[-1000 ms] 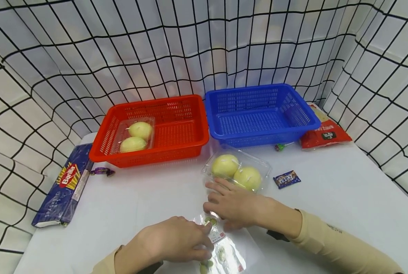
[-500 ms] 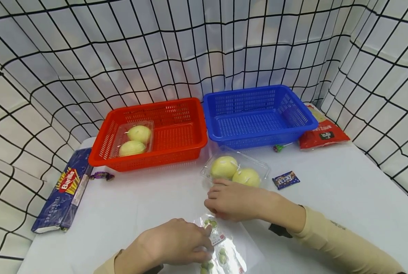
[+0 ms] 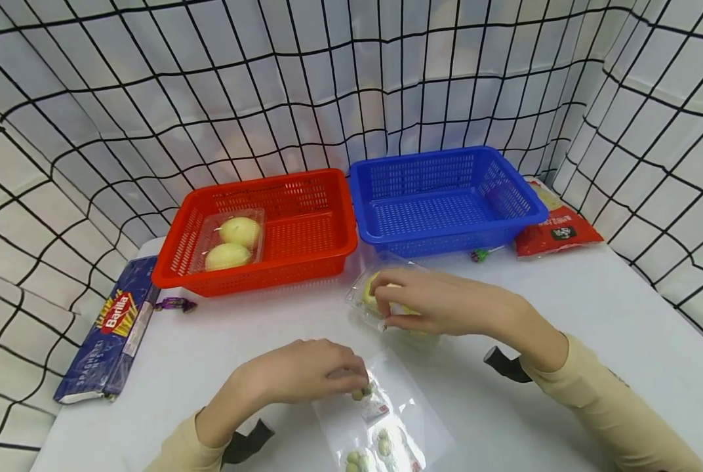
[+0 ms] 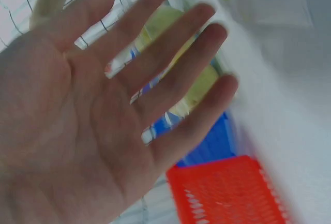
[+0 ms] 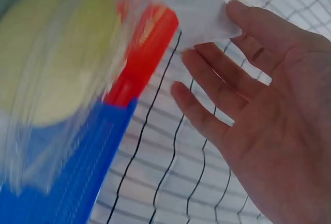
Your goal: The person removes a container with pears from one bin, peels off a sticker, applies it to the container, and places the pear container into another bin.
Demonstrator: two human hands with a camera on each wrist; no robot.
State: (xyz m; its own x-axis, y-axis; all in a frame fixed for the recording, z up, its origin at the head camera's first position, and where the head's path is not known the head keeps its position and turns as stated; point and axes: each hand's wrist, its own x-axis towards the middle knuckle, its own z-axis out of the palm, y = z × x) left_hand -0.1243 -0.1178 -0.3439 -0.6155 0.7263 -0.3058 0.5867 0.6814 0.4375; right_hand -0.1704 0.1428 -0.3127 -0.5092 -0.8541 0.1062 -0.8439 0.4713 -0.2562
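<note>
My right hand [image 3: 446,303] pinches a small white sticker [image 5: 199,16] between thumb and index finger. It hovers over the near side of a clear plastic box [image 3: 356,299] and partly hides it in the head view. Inside the box lie pale yellow round fruits [image 5: 57,53]. My left hand [image 3: 304,372] is over the upper left edge of a clear sticker sheet [image 3: 425,419] printed with small green fruits. In the left wrist view its fingers [image 4: 181,69] are straight and spread, with nothing held.
Behind stand a red basket [image 3: 310,265] with another boxed pair of fruits [image 3: 227,255], and a blue basket [image 3: 446,244]. A spaghetti pack [image 3: 112,321] and wrapped candy [image 3: 176,303] lie left; a red bag [image 3: 555,229], lollipop [image 3: 479,255] and dark blue candy bar [image 3: 493,310] lie right.
My right hand has lifted from beside the sheet and moved up and right over the plastic box, bringing the sticker. My left hand has risen slightly from the sheet.
</note>
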